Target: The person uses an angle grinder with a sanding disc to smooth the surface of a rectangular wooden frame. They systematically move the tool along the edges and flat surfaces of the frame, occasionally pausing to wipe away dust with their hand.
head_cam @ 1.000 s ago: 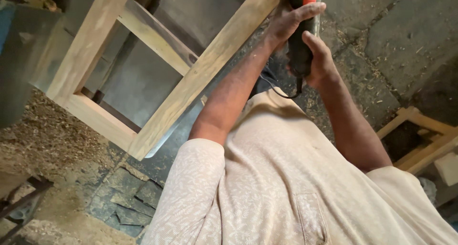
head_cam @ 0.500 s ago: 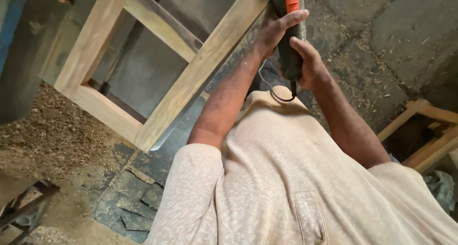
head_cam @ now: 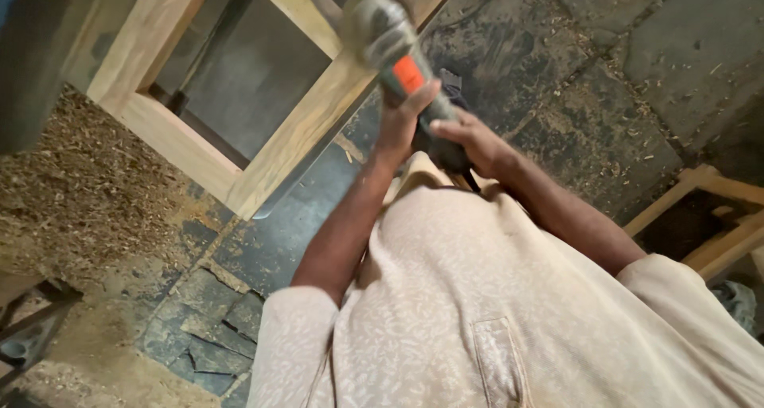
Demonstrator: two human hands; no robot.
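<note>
Both hands grip grinder [head_cam: 398,54] (orange patch) against frame [head_cam: 310,114].

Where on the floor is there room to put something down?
Bare stone floor lies right of the wooden frame, above the second frame. Left, the sawdust heap crowds it. Both hands grip the power tool.

Both hands [head_cam: 446,126] clenched, arms outstretched

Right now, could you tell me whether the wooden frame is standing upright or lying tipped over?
Cannot tell for sure: the wooden frame shows only from above, with the power tool against its rail.
</note>
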